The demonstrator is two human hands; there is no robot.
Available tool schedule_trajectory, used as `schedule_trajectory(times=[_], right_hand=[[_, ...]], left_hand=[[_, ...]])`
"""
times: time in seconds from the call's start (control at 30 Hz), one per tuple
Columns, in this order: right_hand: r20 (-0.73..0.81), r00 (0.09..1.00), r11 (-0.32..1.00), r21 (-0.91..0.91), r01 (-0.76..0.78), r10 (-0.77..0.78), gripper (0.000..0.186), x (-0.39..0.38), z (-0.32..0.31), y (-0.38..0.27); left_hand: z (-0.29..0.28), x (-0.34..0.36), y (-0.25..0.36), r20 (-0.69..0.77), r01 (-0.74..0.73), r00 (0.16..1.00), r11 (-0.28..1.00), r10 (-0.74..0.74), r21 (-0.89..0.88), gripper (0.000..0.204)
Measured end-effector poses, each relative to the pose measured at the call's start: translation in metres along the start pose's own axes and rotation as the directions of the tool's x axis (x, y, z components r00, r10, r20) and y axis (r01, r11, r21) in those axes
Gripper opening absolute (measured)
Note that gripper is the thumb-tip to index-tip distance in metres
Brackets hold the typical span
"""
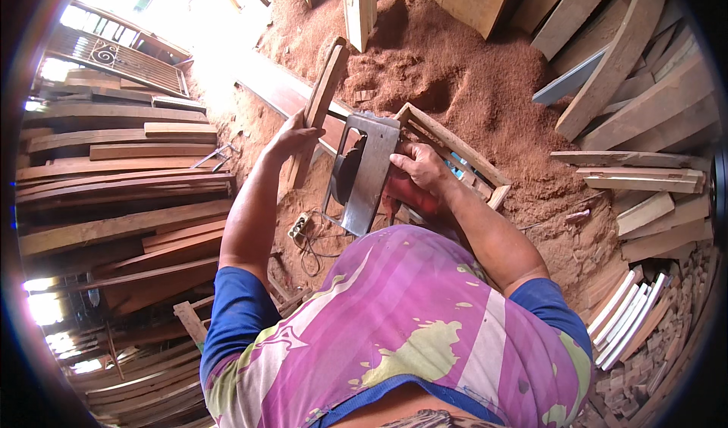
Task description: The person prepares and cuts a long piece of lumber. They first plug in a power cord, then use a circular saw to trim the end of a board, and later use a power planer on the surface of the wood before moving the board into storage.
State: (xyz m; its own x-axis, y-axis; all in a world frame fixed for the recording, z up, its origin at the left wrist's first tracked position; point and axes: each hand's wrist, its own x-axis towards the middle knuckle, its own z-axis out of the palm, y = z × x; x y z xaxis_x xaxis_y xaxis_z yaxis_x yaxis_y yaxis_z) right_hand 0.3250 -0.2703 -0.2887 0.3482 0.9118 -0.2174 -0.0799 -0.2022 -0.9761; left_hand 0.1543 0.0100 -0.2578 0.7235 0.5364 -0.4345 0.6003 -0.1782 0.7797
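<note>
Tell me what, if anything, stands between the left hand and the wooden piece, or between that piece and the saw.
Nothing visible stands between the left hand and the wooden piece: the hand grips it. Toward the saw, that hand's fingers extend across the piece; nothing else visible intervenes.

The stick (326, 85) in the left hand (294, 136) is brown. The saw (376, 159) in the right hand (422, 167) is silver, black and red. Below both hands, the shirt (394, 291) is pink and purple, with white stripes and yellow-green splashes. Its sleeves (241, 307) are blue. Past the right hand, the sawdust (485, 72) is red-brown. Well right of that hand, a board (569, 78) is pale blue and some strips (629, 320) are white.
</note>
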Motion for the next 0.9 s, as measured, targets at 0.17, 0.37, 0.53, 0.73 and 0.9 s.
schedule_trajectory(times=[0.17,0.37,0.53,0.73,0.9], right_hand=[[0.045,0.997,0.989,0.134,-0.063,0.058,0.031,-0.001,0.003,-0.007],[-0.069,0.969,0.935,-0.288,0.207,-0.235,0.032,0.02,0.032,-0.011],[0.084,0.995,0.988,-0.143,0.064,-0.053,0.023,0.041,0.063,-0.034],[0.532,0.844,0.996,-0.076,-0.035,0.07,0.021,0.059,0.069,-0.038],[0.683,0.722,0.989,-0.151,-0.011,0.112,0.024,0.082,0.07,-0.04]], left_hand=[[0.005,0.009,-0.015,-0.055,0.026,0.998,0.997,-0.022,0.078,0.037],[-0.004,0.02,-0.052,-0.161,0.121,0.98,0.992,-0.115,0.028,0.052],[-0.005,0.007,-0.122,-0.346,0.014,0.937,0.994,-0.052,-0.112,0.044],[-0.003,-0.028,-0.141,-0.181,-0.002,0.979,0.886,-0.093,-0.463,0.036],[0.008,-0.047,-0.142,-0.172,0.004,0.978,0.83,-0.12,-0.558,0.026]])
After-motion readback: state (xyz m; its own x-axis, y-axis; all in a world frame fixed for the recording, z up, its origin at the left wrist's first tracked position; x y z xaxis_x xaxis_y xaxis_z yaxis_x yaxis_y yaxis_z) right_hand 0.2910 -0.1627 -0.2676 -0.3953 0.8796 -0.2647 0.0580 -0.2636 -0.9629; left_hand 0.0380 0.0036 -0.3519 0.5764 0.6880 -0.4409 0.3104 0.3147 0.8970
